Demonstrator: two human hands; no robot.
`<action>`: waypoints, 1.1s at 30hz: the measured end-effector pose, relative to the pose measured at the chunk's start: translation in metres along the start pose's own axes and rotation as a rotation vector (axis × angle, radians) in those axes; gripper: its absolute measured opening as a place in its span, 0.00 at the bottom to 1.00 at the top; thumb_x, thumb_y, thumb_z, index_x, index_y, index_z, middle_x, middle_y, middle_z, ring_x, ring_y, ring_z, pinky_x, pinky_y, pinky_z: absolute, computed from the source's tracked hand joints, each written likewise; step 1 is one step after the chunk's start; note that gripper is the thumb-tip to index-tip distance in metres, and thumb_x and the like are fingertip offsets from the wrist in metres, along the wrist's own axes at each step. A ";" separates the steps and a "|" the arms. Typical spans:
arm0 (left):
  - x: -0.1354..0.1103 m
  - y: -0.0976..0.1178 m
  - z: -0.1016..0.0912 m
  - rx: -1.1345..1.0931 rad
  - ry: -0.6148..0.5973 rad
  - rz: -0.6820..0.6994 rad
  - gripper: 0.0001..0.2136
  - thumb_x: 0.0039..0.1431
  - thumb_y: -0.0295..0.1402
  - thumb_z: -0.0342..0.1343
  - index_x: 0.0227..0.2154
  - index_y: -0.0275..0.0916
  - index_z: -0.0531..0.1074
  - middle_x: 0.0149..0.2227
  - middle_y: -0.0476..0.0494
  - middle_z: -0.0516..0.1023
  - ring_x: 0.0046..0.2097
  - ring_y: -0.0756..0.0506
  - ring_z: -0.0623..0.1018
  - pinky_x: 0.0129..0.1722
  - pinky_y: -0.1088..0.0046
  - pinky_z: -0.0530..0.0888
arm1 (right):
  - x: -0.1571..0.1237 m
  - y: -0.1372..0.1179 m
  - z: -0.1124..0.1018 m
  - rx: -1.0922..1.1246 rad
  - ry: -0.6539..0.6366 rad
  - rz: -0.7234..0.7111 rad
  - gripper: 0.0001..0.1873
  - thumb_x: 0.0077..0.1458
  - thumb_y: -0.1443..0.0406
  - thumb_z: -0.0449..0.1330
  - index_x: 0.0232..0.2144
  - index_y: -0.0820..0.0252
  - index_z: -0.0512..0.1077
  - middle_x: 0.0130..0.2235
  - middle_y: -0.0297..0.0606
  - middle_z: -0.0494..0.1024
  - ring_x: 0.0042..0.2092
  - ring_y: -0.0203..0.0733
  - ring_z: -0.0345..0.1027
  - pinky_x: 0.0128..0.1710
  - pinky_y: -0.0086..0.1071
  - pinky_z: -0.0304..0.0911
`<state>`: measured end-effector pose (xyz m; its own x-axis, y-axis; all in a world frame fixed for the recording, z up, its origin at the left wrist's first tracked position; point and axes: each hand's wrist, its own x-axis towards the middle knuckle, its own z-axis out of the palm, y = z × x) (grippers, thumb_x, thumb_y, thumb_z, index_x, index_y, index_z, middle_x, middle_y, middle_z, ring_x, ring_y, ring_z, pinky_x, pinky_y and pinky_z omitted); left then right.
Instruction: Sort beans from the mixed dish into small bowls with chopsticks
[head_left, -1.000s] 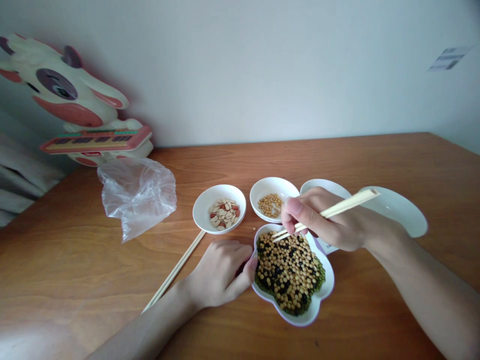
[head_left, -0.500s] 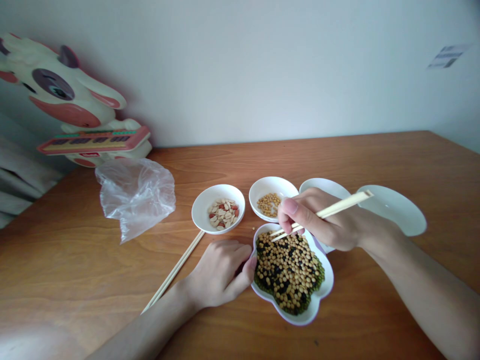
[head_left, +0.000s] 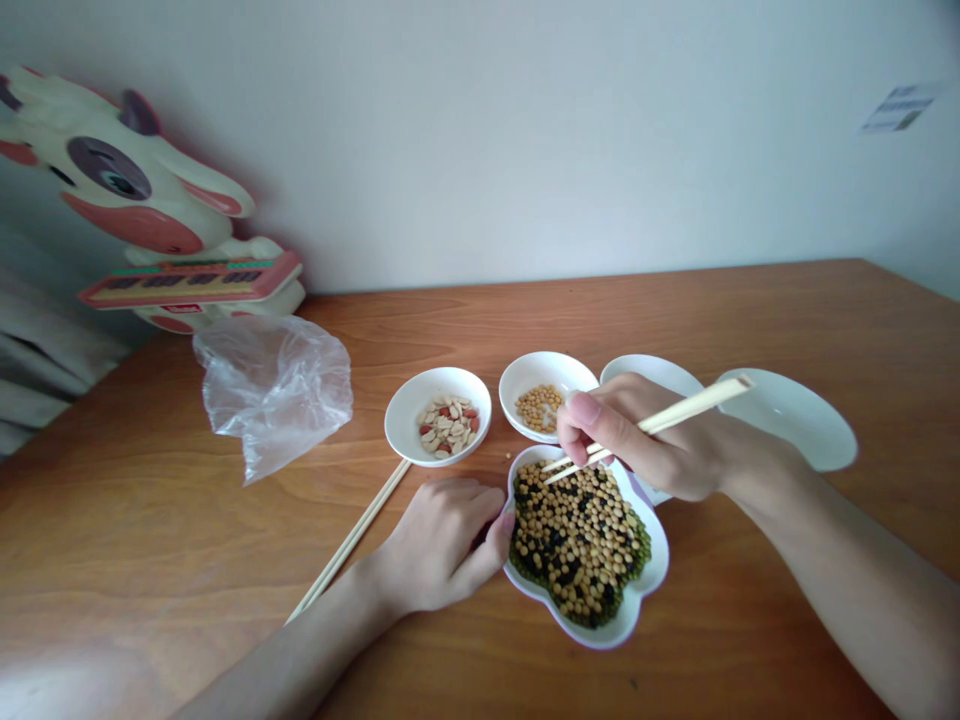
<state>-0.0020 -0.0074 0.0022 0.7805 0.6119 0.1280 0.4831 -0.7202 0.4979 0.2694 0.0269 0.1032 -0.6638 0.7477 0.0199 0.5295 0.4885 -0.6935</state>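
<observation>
R hand (head_left: 645,440) pinches chopsticks (head_left: 675,418) firmly, tips just over beans (head_left: 577,545) in white dish (head_left: 622,628), no bean visibly held; L hand (head_left: 442,545) half-curled, empty, touching dish rim.

Dish (head_left: 646,372) half-hidden behind right hand (head_left: 645,440)

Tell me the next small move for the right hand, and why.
I'd probably lower the chopsticks in the right hand and pinch one yellow bean from the mixed beans in the flower-shaped white dish. Their tips hover just above the pile, and the small white bowl beside it holds similar yellow beans.
</observation>
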 end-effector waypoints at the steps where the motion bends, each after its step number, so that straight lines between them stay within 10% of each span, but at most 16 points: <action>1: 0.000 0.000 0.000 0.000 0.000 0.002 0.16 0.76 0.37 0.39 0.29 0.41 0.59 0.28 0.48 0.70 0.29 0.47 0.67 0.33 0.67 0.59 | 0.001 0.000 0.001 0.004 -0.005 -0.002 0.39 0.73 0.43 0.35 0.27 0.59 0.72 0.24 0.35 0.73 0.27 0.37 0.65 0.33 0.34 0.57; 33: -0.001 -0.001 0.001 0.016 -0.008 0.005 0.15 0.76 0.37 0.40 0.30 0.41 0.59 0.28 0.48 0.71 0.29 0.47 0.68 0.33 0.66 0.60 | -0.024 -0.018 -0.018 0.101 0.124 0.075 0.36 0.73 0.45 0.42 0.30 0.59 0.78 0.29 0.38 0.79 0.30 0.39 0.71 0.32 0.33 0.62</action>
<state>-0.0029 -0.0074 0.0005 0.7861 0.6057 0.1232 0.4857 -0.7285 0.4831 0.2855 0.0082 0.1280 -0.5510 0.8330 0.0499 0.5152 0.3865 -0.7650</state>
